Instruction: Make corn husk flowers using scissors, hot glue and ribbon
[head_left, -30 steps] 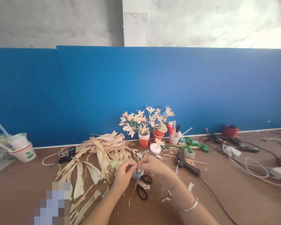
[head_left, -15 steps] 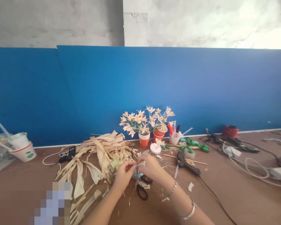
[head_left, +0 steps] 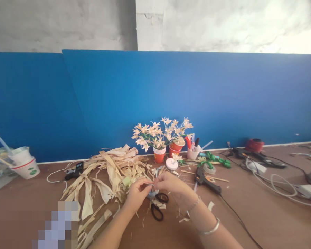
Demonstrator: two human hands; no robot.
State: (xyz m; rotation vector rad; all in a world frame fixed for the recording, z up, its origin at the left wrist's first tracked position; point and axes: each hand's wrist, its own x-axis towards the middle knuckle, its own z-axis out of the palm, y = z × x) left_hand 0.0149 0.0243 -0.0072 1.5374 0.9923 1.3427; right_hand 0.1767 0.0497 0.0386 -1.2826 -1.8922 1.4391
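My left hand is closed in a pinch, thumb against fingers, at the middle of the table. Facing it, my right hand also pinches, its fingertips almost touching the left ones. A thin pale piece shows between the fingertips; its kind is too small to make out. Just below the hands lie scissors with black handles, their blades partly hidden. To the left spreads a heap of dry corn husks. A loose pale flower rests by a round white lid-like thing beyond my right hand.
Husk flowers stand in red paper cups before a blue partition. At right are a glue gun with its cord, green tape-like coils and white cables. A white cup stands far left.
My right hand has turned slightly and its forearm has shifted a little right, showing more of the scissors' handles. My left hand stays nearly in place, still pinching.
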